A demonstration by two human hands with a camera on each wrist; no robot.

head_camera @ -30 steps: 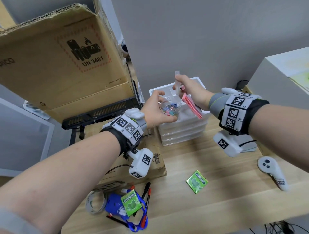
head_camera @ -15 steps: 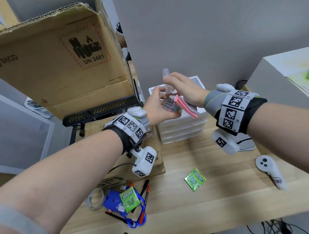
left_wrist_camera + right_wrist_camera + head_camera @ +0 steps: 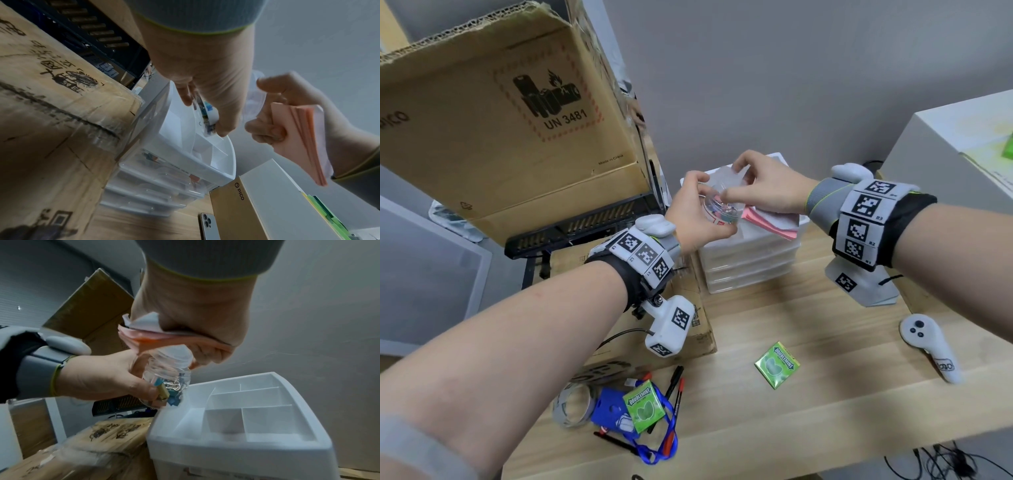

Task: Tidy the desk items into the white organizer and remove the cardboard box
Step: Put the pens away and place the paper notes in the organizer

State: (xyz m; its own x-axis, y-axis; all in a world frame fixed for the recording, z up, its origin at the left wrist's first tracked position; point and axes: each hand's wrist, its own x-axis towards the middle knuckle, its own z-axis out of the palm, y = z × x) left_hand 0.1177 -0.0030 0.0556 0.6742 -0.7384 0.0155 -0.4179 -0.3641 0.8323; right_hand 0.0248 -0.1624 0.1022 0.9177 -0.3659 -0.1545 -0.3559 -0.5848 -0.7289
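Note:
My left hand [image 3: 707,209] grips a small clear jar [image 3: 722,210] of coloured paper clips just above the white organizer [image 3: 750,260]. My right hand [image 3: 734,183] pinches the clear lid [image 3: 726,176] over the jar's mouth. Its other fingers clamp a pink sticky-note pad [image 3: 770,224] against the palm. In the right wrist view the lid [image 3: 174,356] sits tilted on the jar [image 3: 170,382], above the organizer's divided top tray [image 3: 246,443]. The left wrist view shows the note pad [image 3: 298,139] and the jar [image 3: 207,113]. A large open cardboard box [image 3: 500,130] stands at the left.
On the wooden desk lie two green gum packs [image 3: 777,365] [image 3: 643,406], pens [image 3: 674,383], a tape roll [image 3: 571,407], a blue lanyard badge [image 3: 609,411] and a white controller [image 3: 928,346]. A flat cardboard box [image 3: 698,329] sits beside the organizer. A phone [image 3: 207,225] lies near a PICO box [image 3: 236,211].
My right hand has brought the lid from upright beside the jar down onto its mouth. Both hands have come closer together above the organizer.

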